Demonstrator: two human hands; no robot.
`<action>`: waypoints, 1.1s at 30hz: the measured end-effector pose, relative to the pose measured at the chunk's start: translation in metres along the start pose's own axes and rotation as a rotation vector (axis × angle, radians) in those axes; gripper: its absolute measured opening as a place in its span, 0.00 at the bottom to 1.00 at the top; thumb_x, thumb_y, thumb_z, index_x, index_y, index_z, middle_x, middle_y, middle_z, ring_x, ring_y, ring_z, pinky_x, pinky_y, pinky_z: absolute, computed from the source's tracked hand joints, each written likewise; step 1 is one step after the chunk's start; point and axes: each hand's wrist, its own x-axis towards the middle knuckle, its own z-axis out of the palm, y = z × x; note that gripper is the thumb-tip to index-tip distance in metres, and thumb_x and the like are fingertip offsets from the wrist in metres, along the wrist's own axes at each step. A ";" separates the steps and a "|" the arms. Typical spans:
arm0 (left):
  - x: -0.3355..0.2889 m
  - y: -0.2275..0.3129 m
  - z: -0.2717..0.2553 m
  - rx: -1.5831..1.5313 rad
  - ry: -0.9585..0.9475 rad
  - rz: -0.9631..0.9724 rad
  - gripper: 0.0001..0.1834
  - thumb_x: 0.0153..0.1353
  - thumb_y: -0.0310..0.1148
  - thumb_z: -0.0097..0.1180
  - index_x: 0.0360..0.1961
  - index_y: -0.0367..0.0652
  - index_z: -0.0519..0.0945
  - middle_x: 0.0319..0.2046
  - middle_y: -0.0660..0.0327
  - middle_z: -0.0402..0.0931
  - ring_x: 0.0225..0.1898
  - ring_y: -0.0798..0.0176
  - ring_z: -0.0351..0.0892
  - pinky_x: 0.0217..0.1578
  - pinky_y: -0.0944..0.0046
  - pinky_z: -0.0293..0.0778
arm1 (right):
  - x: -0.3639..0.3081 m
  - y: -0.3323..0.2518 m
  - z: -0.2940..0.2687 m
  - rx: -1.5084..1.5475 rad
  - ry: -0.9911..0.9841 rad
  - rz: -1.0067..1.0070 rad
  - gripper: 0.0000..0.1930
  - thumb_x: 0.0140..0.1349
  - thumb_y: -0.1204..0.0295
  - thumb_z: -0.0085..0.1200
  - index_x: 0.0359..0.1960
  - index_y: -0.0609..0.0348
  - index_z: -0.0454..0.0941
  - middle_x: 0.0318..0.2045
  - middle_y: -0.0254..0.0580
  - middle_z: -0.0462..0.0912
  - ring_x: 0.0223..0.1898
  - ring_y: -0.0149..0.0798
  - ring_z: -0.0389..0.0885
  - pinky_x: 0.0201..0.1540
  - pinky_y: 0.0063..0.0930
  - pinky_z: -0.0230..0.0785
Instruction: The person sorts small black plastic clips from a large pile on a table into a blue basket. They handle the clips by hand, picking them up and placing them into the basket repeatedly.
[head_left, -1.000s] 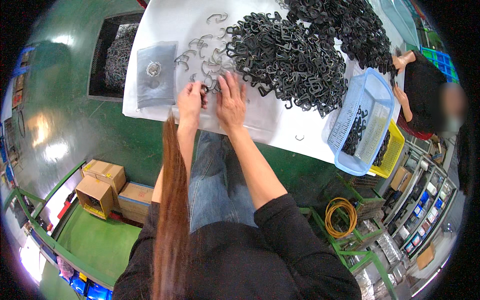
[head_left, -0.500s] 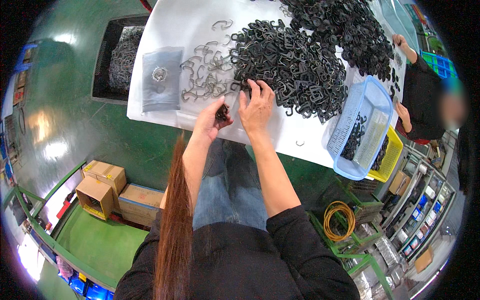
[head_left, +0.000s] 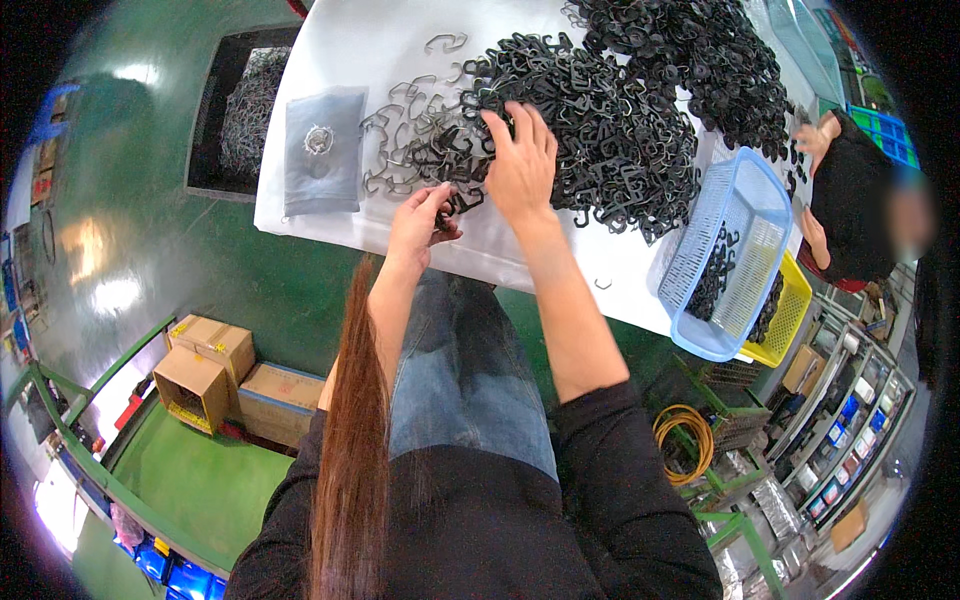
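Observation:
My left hand is at the near edge of the white-covered table, closed around a few small black hook-shaped pieces. Farther up, my right hand reaches onto the left side of a large heap of black hook-shaped pieces, its fingers apart and touching the heap. Between the hands and the loose metal wire clips lies a small cluster of black pieces, partly covering some clips. Whether anything sits under my right fingertips is hidden.
A grey plastic bag with a small metal ring-shaped bundle lies left. Beyond it stands a black crate of metal clips. On the right are a blue basket and a yellow basket with black pieces. Another person's hand works across the table.
My right hand has moved forward onto the heap, and its fingers have spread. Black pieces now lie over the metal clips. My left hand has stayed near the edge with its pieces.

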 end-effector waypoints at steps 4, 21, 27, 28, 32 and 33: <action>-0.006 0.002 0.002 -0.046 -0.032 -0.027 0.13 0.57 0.42 0.55 0.32 0.42 0.77 0.20 0.70 0.64 0.19 0.72 0.68 0.22 0.66 0.74 | 0.024 0.010 0.008 -0.036 -0.196 -0.173 0.14 0.45 0.77 0.54 0.36 0.49 0.76 0.44 0.38 0.71 0.46 0.41 0.71 0.45 0.34 0.63; 0.020 0.020 0.040 0.251 0.174 0.421 0.11 0.53 0.33 0.55 0.36 0.39 0.78 0.16 0.68 0.69 0.14 0.77 0.64 0.12 0.74 0.62 | 0.013 0.066 -0.057 0.695 -0.361 0.601 0.14 0.50 0.70 0.59 0.36 0.63 0.77 0.24 0.37 0.80 0.19 0.26 0.73 0.23 0.20 0.67; 0.028 0.010 0.067 0.979 0.372 0.824 0.16 0.48 0.41 0.60 0.35 0.44 0.78 0.20 0.60 0.75 0.23 0.59 0.75 0.27 0.61 0.70 | 0.000 0.082 -0.071 0.573 -0.105 0.521 0.10 0.50 0.70 0.59 0.33 0.62 0.81 0.26 0.37 0.80 0.26 0.26 0.75 0.32 0.19 0.66; 0.031 0.009 0.072 1.027 0.409 0.895 0.16 0.47 0.42 0.61 0.35 0.45 0.78 0.22 0.58 0.76 0.26 0.56 0.77 0.29 0.59 0.71 | -0.002 0.085 -0.074 0.676 -0.110 0.610 0.11 0.51 0.70 0.59 0.34 0.62 0.80 0.25 0.34 0.80 0.25 0.25 0.73 0.32 0.19 0.66; 0.039 0.011 0.087 1.247 0.309 0.811 0.16 0.47 0.44 0.60 0.31 0.44 0.76 0.35 0.54 0.76 0.37 0.53 0.76 0.36 0.56 0.71 | -0.016 0.089 -0.085 0.506 -0.185 0.544 0.10 0.52 0.70 0.59 0.35 0.60 0.81 0.28 0.32 0.80 0.27 0.26 0.74 0.32 0.19 0.65; 0.041 0.015 0.088 1.265 0.292 0.805 0.15 0.47 0.44 0.60 0.30 0.44 0.77 0.34 0.54 0.77 0.37 0.52 0.76 0.36 0.56 0.71 | -0.020 0.090 -0.087 0.554 -0.244 0.647 0.10 0.52 0.70 0.59 0.36 0.60 0.80 0.30 0.32 0.81 0.28 0.26 0.75 0.32 0.18 0.66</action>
